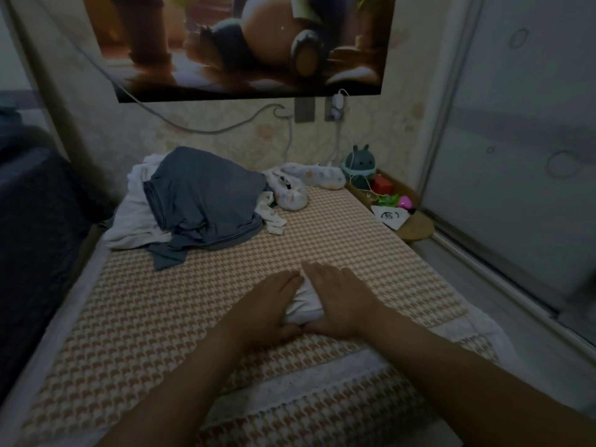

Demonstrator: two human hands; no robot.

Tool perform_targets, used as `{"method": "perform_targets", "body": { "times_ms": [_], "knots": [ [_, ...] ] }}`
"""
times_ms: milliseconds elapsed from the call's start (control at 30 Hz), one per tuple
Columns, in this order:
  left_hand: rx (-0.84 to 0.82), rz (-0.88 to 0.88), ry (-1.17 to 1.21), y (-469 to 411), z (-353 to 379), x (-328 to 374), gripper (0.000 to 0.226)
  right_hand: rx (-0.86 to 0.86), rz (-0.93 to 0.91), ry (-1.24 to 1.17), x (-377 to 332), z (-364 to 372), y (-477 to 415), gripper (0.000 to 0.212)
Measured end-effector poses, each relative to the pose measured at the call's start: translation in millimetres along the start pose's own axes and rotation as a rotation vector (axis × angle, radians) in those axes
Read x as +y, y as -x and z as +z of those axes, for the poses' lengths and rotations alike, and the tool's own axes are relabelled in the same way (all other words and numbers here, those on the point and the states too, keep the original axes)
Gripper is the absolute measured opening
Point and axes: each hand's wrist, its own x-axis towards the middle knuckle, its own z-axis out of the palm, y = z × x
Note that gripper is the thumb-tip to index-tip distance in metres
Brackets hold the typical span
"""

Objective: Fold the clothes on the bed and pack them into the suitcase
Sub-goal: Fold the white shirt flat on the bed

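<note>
On the bed (354, 253), the left hand (267, 304) and the right hand (338, 298) press flat on a small folded white garment (304, 304), with fingers straight. Farther back, a blue-grey garment (206, 198) lies over white clothes (135, 217), and a patterned garment (296, 188) is just beside it.

Head-worn wide-angle view, facing forward-down, close over bed (338, 227).

Dimly lit; cartoon poster (245, 43) on floral wallpaper (380, 130), frosted sliding door (516, 156) at right, wooden side table (419, 229) in the corner.
</note>
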Motion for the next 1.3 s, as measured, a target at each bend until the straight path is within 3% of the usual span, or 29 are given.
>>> {"method": "perform_targets", "body": {
  "times_ms": [200,367,533,633,767,933,1167,1300],
  "knots": [
    [0.021,0.004,0.001,-9.0,-9.4,13.7,0.059,0.015,-0.104,-0.01,9.7,3.3,3.0,0.066],
    [-0.003,0.022,0.123,-37.7,-3.0,41.8,0.055,-0.036,-0.066,-0.046,45.8,-31.1,29.5,0.06],
    [0.031,0.133,0.129,-125.7,23.8,93.1,0.048,0.065,0.146,-0.166,109.2,-78.1,90.4,0.072],
    [0.017,0.214,0.145,-190.9,45.7,143.4,0.049,0.106,0.292,-0.154,155.0,-96.7,140.5,0.089],
    [-0.052,0.359,0.31,-263.1,86.5,221.6,0.036,0.115,0.509,-0.251,224.0,-88.7,216.3,0.087],
    [-0.22,0.432,0.424,-329.5,172.1,312.8,0.042,0.137,0.802,-0.269,290.5,-74.7,320.2,0.094],
    [-0.488,0.381,0.559,-354.6,317.1,431.9,0.065,0.117,1.169,-0.398,347.4,-11.1,461.0,0.052],
    [-0.617,0.473,0.46,-343.4,406.8,468.6,0.064,0.117,1.371,-0.483,375.3,59.8,524.8,0.059]
  ]
}}
